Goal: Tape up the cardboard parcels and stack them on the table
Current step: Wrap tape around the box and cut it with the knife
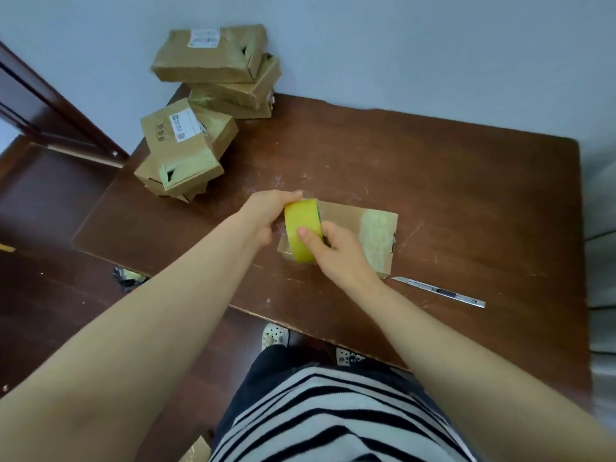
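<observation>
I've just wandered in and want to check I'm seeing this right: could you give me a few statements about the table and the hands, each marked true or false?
1. The left hand and right hand both hold the yellow tape roll over a cardboard parcel. True.
2. The utility knife lies on the floor. False: it lies on the table, to the right of that parcel.
3. Other parcels are stacked at the table's far left. True.
4. The table is white. False: it is dark brown.
</observation>
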